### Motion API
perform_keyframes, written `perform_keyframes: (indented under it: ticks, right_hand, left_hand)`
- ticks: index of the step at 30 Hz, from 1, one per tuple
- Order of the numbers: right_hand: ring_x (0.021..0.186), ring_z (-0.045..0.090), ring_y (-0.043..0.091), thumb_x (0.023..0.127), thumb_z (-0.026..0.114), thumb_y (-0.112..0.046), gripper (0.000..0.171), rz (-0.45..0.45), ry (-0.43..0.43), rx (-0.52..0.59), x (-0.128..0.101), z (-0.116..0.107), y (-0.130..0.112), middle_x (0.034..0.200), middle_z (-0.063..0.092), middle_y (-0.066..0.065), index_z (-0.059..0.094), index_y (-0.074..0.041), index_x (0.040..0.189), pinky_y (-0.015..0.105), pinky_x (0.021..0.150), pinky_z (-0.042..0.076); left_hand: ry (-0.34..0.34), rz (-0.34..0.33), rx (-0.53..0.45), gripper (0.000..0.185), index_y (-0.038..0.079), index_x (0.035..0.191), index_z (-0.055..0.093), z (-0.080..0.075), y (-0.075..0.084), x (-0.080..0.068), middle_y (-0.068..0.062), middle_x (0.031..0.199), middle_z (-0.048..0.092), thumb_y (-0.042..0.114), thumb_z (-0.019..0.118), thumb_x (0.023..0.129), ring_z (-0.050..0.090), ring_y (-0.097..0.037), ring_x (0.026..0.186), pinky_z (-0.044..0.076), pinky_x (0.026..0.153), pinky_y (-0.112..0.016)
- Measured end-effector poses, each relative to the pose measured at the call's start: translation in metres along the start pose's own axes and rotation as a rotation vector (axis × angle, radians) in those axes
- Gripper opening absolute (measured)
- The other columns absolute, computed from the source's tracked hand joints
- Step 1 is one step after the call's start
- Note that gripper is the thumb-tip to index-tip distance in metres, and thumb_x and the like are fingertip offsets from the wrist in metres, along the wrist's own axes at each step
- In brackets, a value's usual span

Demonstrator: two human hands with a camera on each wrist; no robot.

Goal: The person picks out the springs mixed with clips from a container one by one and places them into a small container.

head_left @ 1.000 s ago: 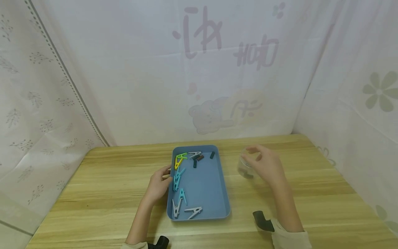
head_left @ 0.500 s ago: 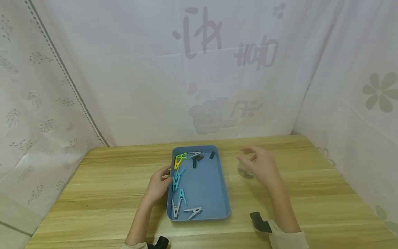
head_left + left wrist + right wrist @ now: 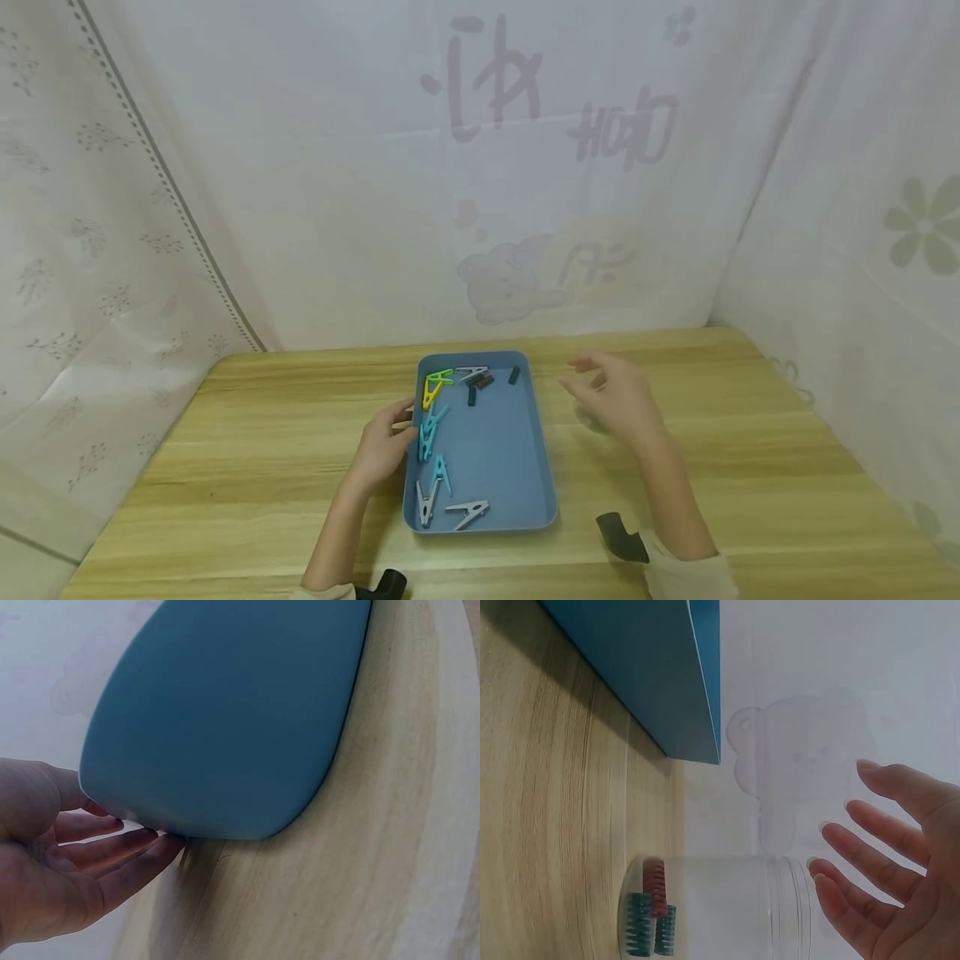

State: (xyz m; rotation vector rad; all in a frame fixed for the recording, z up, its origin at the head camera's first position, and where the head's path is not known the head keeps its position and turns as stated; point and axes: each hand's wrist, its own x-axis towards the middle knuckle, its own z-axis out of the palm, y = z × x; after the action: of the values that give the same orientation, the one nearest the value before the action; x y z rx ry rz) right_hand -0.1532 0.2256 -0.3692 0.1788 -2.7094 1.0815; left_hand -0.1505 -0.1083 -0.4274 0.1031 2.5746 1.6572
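A blue tray [image 3: 542, 467] lies mid-table and holds several clothes pegs: yellow-green [image 3: 433, 385], teal [image 3: 429, 429], white [image 3: 467, 510] and small dark pieces [image 3: 480, 382]. My left hand [image 3: 384, 443] rests against the tray's left wall; in the left wrist view its straight fingers [image 3: 120, 859] touch the wall [image 3: 225, 727] near the table. My right hand [image 3: 609, 393] hovers open to the right of the tray, fingers [image 3: 870, 847] spread and apart from a clear jar [image 3: 720, 904]. The jar [image 3: 592, 419] is mostly hidden behind that hand. Red and teal coiled pieces [image 3: 649, 915] lie at its bottom.
The wooden table [image 3: 262, 433] is closed in by white printed curtains [image 3: 480, 208] at the back and both sides. The tray's right wall [image 3: 660, 682] stands a short way from the jar. Black wrist mounts [image 3: 619, 535] show at the bottom edge.
My right hand has let go of the jar and drifted left and a little up, fingers spreading. The left hand, tray and pegs have stayed put.
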Motion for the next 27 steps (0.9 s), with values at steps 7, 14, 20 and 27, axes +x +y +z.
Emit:
perform_keyframes:
  ticks: [7, 14, 20, 27]
  right_hand:
    - [0.094, 0.072, 0.032, 0.099, 0.075, -0.023, 0.035, -0.037, 0.002, 0.022, 0.004, 0.004, -0.004, 0.123, 0.073, 0.022, 0.072, -0.001, 0.125, 0.048, 0.079, 0.060]
    - [0.092, 0.073, 0.033, 0.098, 0.075, -0.022, 0.032, -0.062, 0.001, -0.001, 0.009, 0.008, -0.006, 0.120, 0.075, 0.021, 0.073, -0.001, 0.122, 0.048, 0.078, 0.061]
    - [0.096, 0.075, 0.032, 0.100, 0.073, -0.025, 0.034, -0.055, -0.017, -0.037, 0.014, 0.009, -0.006, 0.123, 0.075, 0.018, 0.073, -0.003, 0.125, 0.050, 0.083, 0.060]
    - [0.097, 0.074, 0.032, 0.100, 0.072, -0.023, 0.035, -0.033, -0.066, -0.038, 0.020, 0.010, -0.008, 0.126, 0.074, 0.018, 0.071, -0.003, 0.128, 0.046, 0.080, 0.061]
  left_hand:
    - [-0.005, 0.015, 0.000, 0.051, -0.010, 0.152, 0.047, 0.000, 0.000, 0.000, -0.034, 0.137, 0.061, -0.001, 0.052, 0.102, 0.065, -0.050, 0.119, 0.060, 0.084, -0.046]
    - [-0.007, 0.009, -0.004, 0.051, -0.009, 0.152, 0.048, 0.000, 0.000, -0.001, -0.034, 0.137, 0.061, 0.000, 0.052, 0.102, 0.064, -0.051, 0.121, 0.060, 0.085, -0.047]
    - [0.000, 0.006, 0.000, 0.051, -0.009, 0.151, 0.048, 0.001, -0.001, 0.001, -0.033, 0.136, 0.062, 0.000, 0.053, 0.101, 0.066, -0.050, 0.119, 0.060, 0.084, -0.046]
    - [0.004, 0.011, 0.010, 0.052, -0.010, 0.151, 0.049, 0.001, -0.002, 0.001, -0.034, 0.135, 0.062, 0.000, 0.053, 0.101, 0.066, -0.050, 0.118, 0.060, 0.086, -0.048]
